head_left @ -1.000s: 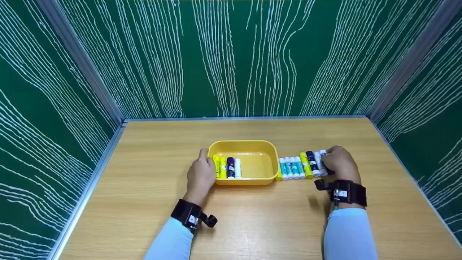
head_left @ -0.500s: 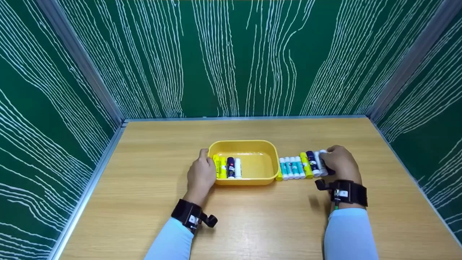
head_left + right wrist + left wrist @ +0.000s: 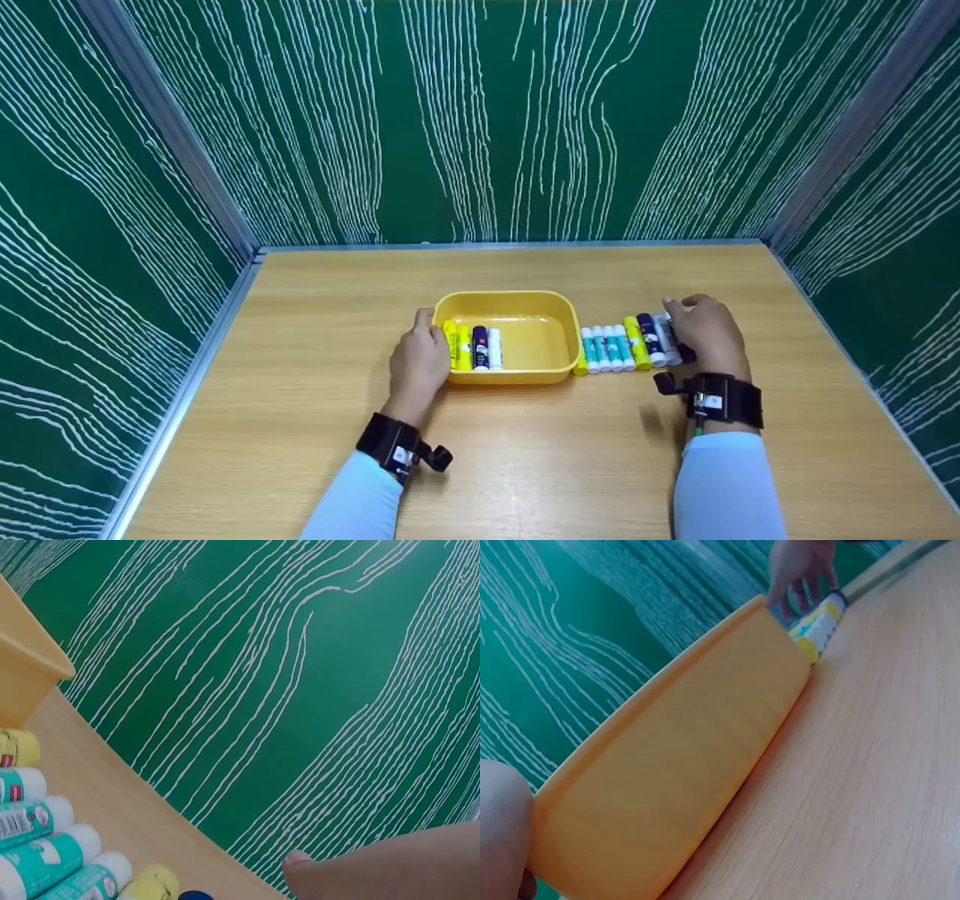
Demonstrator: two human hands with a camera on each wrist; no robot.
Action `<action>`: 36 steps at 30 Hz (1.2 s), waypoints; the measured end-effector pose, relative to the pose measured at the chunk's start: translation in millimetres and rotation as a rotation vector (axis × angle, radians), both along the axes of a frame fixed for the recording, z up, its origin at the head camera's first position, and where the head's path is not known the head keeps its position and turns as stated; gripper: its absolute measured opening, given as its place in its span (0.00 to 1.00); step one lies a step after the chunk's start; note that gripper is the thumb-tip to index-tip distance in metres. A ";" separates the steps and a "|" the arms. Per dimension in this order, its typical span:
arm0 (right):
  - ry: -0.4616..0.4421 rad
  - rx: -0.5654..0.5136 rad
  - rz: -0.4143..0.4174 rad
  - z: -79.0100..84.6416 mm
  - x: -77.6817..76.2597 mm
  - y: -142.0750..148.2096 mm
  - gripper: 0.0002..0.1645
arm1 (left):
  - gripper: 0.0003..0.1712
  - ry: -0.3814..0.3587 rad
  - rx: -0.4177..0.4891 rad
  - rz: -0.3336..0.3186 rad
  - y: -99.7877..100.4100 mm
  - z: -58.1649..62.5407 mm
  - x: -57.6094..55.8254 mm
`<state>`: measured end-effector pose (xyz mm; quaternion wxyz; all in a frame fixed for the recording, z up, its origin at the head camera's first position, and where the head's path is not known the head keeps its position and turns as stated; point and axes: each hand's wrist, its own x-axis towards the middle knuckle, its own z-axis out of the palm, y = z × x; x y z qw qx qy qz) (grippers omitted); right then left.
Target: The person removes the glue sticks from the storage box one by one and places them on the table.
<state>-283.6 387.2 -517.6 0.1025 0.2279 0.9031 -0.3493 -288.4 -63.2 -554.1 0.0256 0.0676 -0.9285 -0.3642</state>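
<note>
My left hand [image 3: 418,360] grips the left end of a yellow plastic tub [image 3: 517,378], its fingers over the rim. Inside the tub, on the left, lie two yellow glue sticks [image 3: 463,347], a dark blue one [image 3: 480,347] and a white one [image 3: 494,349]. Right of the tub, several glue sticks [image 3: 606,349] lie side by side in a row: teal-and-white, yellow, dark blue and pale ones. Over the row's right end is my right hand [image 3: 709,330], thumb raised and fingers hanging relaxed; it partly hides the last sticks. The thumb [image 3: 315,870] shows apart in the right wrist view.
The wooden table [image 3: 517,457] extends around the tub and row. Green panels [image 3: 495,120] with white wavy lines enclose the back and both sides. Each wrist wears a black strap [image 3: 724,403] with a camera mount.
My right hand's thumb has lifted off the rightmost glue sticks, and the hand has risen slightly. The left hand, the tub and the row of sticks keep their places.
</note>
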 end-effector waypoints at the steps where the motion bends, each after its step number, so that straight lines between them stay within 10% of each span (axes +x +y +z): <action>1: 0.018 0.000 -0.004 1.4 -0.3 -0.9 0.54 | 0.27 -0.001 0.002 -0.001 -0.1 -0.1 0.2; 14: 0.191 -0.040 0.102 16.3 -8.9 -39.1 0.41 | 0.26 0.027 -0.014 -0.005 -1.6 -1.0 0.3; 36: 0.074 -0.139 0.301 10.4 -22.3 -107.0 0.38 | 0.26 0.022 -0.006 -0.004 -0.1 -0.7 -0.1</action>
